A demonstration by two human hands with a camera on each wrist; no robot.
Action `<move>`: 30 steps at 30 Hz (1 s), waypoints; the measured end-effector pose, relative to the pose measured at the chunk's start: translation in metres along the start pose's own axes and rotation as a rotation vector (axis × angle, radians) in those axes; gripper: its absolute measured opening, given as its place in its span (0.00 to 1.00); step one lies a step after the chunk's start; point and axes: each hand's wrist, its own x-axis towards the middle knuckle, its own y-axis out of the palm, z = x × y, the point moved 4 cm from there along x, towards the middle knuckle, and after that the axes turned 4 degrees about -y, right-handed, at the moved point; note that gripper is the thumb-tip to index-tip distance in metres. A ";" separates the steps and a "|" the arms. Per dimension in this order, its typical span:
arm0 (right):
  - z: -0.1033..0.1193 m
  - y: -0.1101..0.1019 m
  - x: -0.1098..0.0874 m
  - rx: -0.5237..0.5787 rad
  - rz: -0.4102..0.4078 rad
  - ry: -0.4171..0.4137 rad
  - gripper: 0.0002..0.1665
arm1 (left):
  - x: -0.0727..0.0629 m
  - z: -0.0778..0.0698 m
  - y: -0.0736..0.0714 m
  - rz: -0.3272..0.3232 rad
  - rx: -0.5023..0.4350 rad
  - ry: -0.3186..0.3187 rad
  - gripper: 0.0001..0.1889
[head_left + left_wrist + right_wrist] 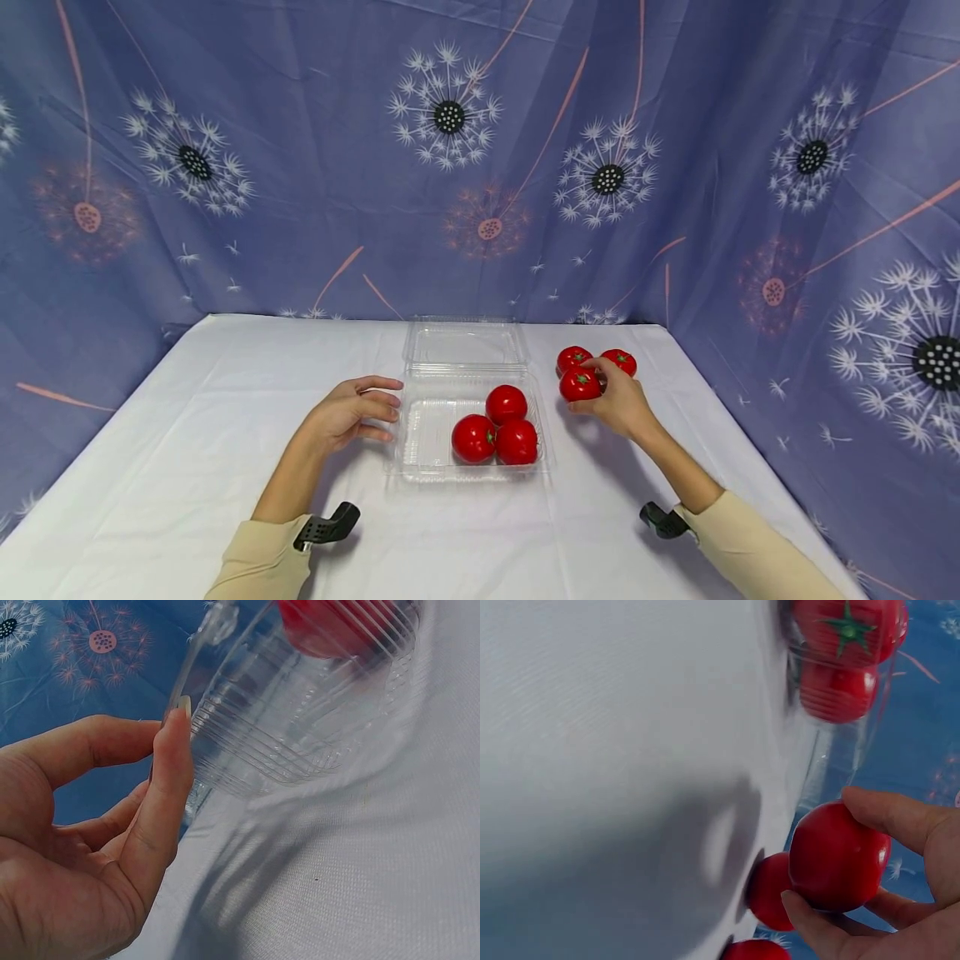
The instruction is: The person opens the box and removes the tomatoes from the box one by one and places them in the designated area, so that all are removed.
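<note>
A clear plastic clamshell container (435, 475) lies with its lid (467, 343) folded back. Three red tomatoes, one of them the front left tomato (473, 439), sit together in its right part. At the left side my left hand (358, 412) pinches the container's rim with thumb and fingertips, as the left wrist view shows. To the right of the container my right hand (617, 402) grips a tomato (836, 859) between thumb and fingers, its shadow cast on the cloth. Just behind are two more tomatoes, a left one (573, 358) and a right one (621, 361).
A white cloth (187, 450) covers the table. Behind it and along the sides hangs a blue curtain (315, 167) with dandelion prints. Each wrist carries a black camera mount, such as the left mount (330, 527).
</note>
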 end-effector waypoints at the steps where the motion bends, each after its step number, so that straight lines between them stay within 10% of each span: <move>1: -0.002 0.000 0.000 -0.004 -0.003 0.008 0.41 | 0.000 0.000 0.000 0.001 0.001 0.001 0.35; 30: -0.030 0.009 -0.003 -0.024 0.007 0.071 0.45 | -0.001 -0.001 0.001 0.008 0.015 0.012 0.34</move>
